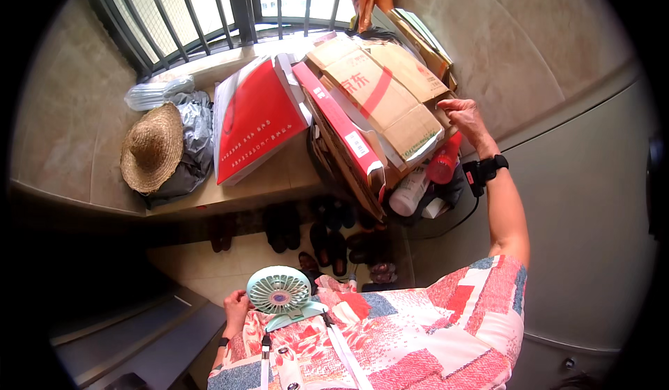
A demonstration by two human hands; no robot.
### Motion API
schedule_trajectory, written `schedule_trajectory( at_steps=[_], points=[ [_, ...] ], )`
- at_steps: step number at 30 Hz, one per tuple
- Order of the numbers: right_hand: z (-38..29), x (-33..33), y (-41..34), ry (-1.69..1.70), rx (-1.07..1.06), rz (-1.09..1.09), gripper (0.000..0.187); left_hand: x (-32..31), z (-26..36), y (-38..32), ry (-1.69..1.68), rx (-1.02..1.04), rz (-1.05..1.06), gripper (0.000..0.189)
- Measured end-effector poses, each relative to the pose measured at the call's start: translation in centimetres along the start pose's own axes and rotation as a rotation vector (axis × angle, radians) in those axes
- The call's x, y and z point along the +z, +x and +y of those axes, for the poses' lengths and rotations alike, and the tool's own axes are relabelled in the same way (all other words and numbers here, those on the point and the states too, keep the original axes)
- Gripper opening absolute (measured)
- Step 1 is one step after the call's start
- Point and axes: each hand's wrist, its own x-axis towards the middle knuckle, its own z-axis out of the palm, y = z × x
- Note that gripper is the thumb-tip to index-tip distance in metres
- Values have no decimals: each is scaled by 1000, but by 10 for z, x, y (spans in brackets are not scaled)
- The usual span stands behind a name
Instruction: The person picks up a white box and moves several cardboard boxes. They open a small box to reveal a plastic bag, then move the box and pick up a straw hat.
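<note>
My right hand [466,120] reaches forward, its fingers closed at the right edge of a flattened cardboard box [387,97]; whether they grip the board I cannot tell. Below the hand lie a red plastic bottle [444,161] and a pale bottle [409,194]. Beside the cardboard leans a narrow red box [339,121], and a large red and white paper bag [261,123] lies to its left. My left hand [237,306] hangs low beside a mint green portable fan [279,293], which rests on my chest on a strap. The fan partly hides the fingers of that hand.
A straw hat [151,147] and a grey plastic bag [196,123] lie at the ledge's left. Metal window bars [193,16] rise behind. Several shoes [328,244] stand on the floor under the ledge [261,197]. A tiled wall [512,40] and a grey panel [575,207] flank the right side.
</note>
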Motion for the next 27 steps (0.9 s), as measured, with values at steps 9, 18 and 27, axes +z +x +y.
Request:
schedule_trajectory(
  at_steps=[9, 18, 27],
  points=[
    [-30, 15, -4, -187, -15, -224, 33, -8, 33, -6, 102, -82, 14, 24],
    [5, -2, -55, 114, 71, 238, 28, -4, 7, -18, 76, -87, -34, 24],
    [9, 24, -7, 193, 152, 166, 33, -23, -31, -30, 79, -37, 41, 24]
  ],
)
